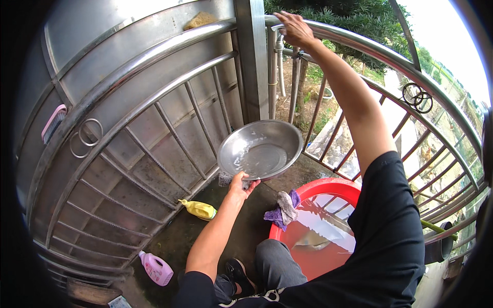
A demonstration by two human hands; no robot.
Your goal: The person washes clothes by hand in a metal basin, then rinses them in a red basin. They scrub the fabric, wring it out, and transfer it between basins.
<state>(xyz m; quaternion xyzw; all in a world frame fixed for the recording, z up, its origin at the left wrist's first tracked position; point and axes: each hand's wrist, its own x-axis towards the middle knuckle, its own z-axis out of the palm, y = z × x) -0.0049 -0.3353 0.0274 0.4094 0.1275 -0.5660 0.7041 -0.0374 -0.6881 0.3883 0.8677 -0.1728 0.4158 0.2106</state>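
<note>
My left hand (pixel 242 186) grips the near rim of a round stainless steel basin (pixel 265 159), with a grey cloth (pixel 225 179) pinched along the basin's outside. Wet streaks and a little suds or water show inside the basin, which is held tilted above the floor. My right hand (pixel 295 30) reaches up to the top rail, at the lever of a water tap (pixel 279 42), with its fingers stretched and spread. Whether the fingers press on the lever is hard to see. From below the tap hangs a pale pipe or hose (pixel 282 73).
A red tub (pixel 321 184) of water with submerged items stands by my knee; purple and grey cloths (pixel 284 210) drape its rim. A yellow bottle (pixel 198 209) and pink detergent bottle (pixel 156 268) lie on the wet floor. Metal railings (pixel 165 115) curve around. A brush (pixel 54 123) hangs left.
</note>
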